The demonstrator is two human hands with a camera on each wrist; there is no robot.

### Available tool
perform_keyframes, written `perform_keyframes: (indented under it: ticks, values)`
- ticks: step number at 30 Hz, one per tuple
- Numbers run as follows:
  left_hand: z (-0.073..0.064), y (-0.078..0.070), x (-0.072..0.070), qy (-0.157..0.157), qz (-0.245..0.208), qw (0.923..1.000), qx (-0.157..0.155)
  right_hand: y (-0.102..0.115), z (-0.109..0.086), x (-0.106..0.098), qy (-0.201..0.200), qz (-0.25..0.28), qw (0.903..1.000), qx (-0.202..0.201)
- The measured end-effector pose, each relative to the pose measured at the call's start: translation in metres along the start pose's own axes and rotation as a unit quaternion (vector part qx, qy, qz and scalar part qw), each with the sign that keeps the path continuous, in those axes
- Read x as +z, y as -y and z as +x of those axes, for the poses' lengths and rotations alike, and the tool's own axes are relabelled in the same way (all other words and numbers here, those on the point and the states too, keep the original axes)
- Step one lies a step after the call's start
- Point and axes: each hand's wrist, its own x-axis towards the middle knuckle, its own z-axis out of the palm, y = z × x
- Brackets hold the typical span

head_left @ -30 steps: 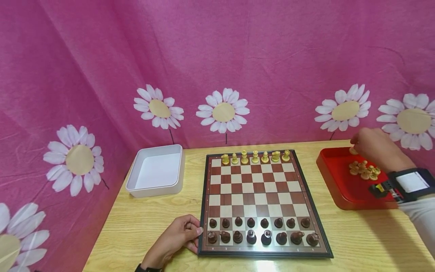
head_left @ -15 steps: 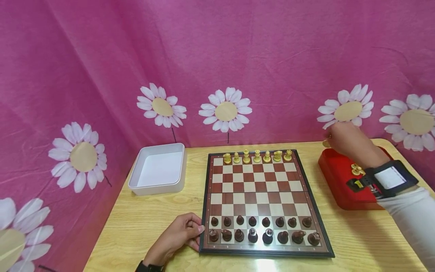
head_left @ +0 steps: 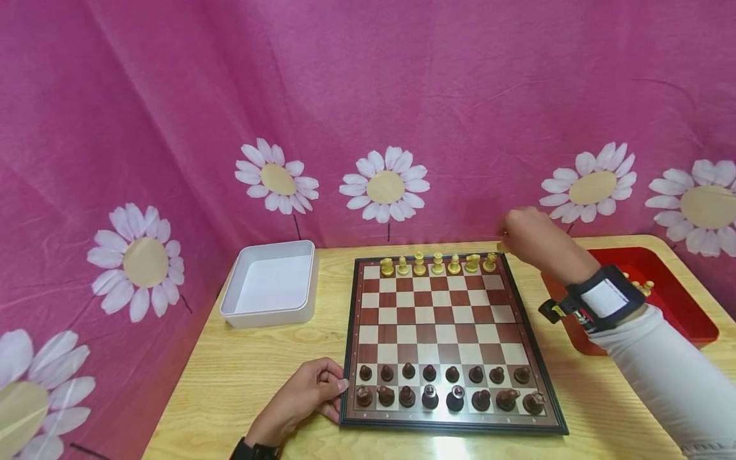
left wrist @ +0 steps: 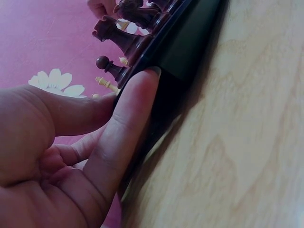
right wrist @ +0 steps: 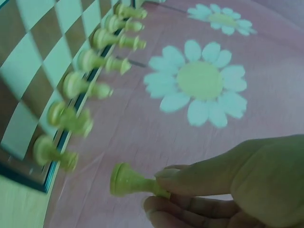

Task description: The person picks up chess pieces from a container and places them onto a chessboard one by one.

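Observation:
The chessboard (head_left: 425, 316) lies on the table, two rows of dark chess pieces along its near side and one row of cream chess pieces (head_left: 438, 263) along its far edge. At the near left corner, my left hand (head_left: 307, 396) pinches the board's edge between thumb and fingers; the left wrist view shows this close up. My right hand (head_left: 540, 239) is raised beyond the far right corner. In the right wrist view it holds a cream chess piece (right wrist: 128, 181) by its top, base pointing out to the left. The fingers hide the top, so its exact kind cannot be told.
To the right stands a red tray (head_left: 698, 319) with cream pieces (head_left: 646, 287) in it, partly behind my right forearm. A white tray (head_left: 299, 313) sits at the left. A pink flowered cloth (head_left: 460, 128) hangs behind the table.
My right hand has moved left from over the red tray to near the board's far right corner, carrying the cream chess piece. The left hand keeps its grip on the board.

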Motion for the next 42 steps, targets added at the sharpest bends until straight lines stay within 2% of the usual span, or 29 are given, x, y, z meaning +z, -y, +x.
perform_keyframes:
  ticks: [7,15,19,23,29,36,42]
  values:
    - [0.0,-0.001,-0.001,0.0,0.006,1.0,0.007,0.033,0.018,0.004,0.034,0.024,0.999,0.018]
    - [0.001,0.0,-0.001,0.0,0.0,1.0,0.008,0.069,0.039,0.013,0.049,0.052,0.9975,-0.004]
    - [0.001,0.001,0.001,0.001,-0.002,1.0,0.006,0.083,0.05,0.02,0.045,0.062,0.9968,-0.022]
    - [0.001,0.002,0.002,0.0,-0.001,1.0,0.005,0.096,0.062,0.028,0.024,0.065,0.996,-0.057]
    - [-0.001,0.003,0.001,0.003,-0.006,1.0,0.006,0.118,0.079,0.041,0.01,0.094,0.9911,-0.094]
    - [-0.002,0.001,-0.001,0.01,-0.011,0.9998,0.01,0.141,0.096,0.056,0.032,0.102,0.9862,-0.126]
    - [-0.002,0.0,-0.001,0.01,-0.009,0.9999,0.011,0.156,0.108,0.07,0.041,0.093,0.9803,-0.169]
